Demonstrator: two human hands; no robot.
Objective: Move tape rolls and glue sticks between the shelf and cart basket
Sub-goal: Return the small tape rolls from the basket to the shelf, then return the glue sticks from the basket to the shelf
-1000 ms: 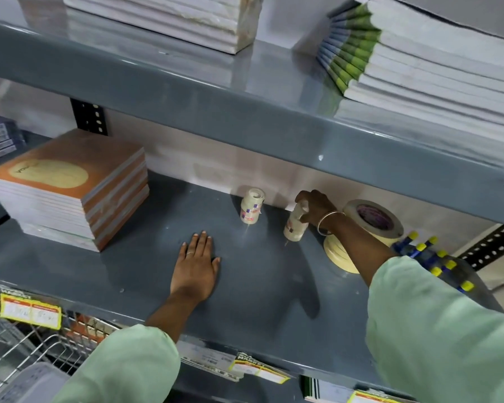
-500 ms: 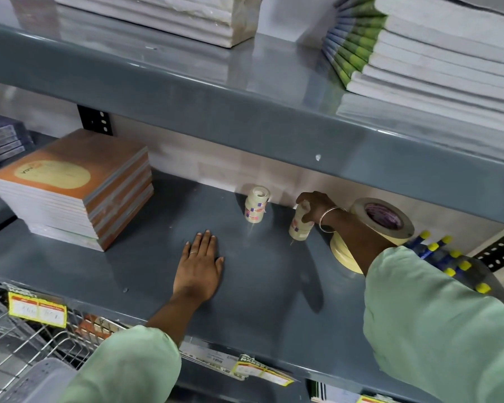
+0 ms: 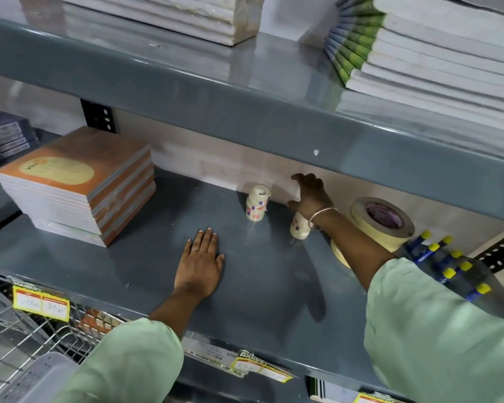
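Two small white glue bottles with blue-and-red labels stand upright near the back of the grey metal shelf (image 3: 274,271), at the centre of the frame: one (image 3: 256,202) stands free, the other (image 3: 299,228) lies partly behind the right wrist. To the right of them, a large cream tape roll (image 3: 381,225) leans on a flat cream one, with a cluster of blue glue sticks with yellow caps (image 3: 445,257) beside it at the right edge. The wire cart basket (image 3: 21,338) shows in the lower left corner; its contents cannot be made out. Judging from this, several items are already shelved, and how many remain is unclear.

The right hand (image 3: 310,196) hovers just above the second bottle, fingers spread apart and gripping nothing. The left hand (image 3: 200,264) lies flat and open on the shelf, palm down, holding nothing, seemingly bracing the person.
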